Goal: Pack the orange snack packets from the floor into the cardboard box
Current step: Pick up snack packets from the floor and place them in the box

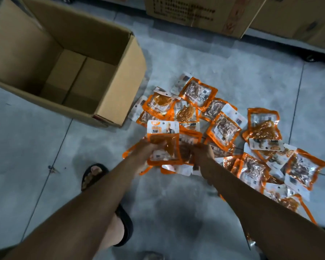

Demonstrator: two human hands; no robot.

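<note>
L hand (148,149) gripping glossy orange packet (162,139), cardboard box (120,87) open

Cardboard box (118,94) left; snack packets (223,128) on floor (176,212) right.

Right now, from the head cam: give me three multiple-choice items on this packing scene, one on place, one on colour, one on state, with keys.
1. Where is the open cardboard box relative to the pile of snack packets?
A. Left of it
B. Right of it
C. On top of it

2. What colour are the packets' borders?
A. Green
B. Orange
C. Blue

3. What is inside the box?
A. A full layer of packets
B. One packet
C. Nothing visible

Answers:
1 A: the box stands on the floor at upper left, the pile spreads to its right.
2 B: every packet has an orange edge, including the stack of packets held in the left hand, with the right hand closed beside it.
3 C: only the bare bottom flaps show.
</note>
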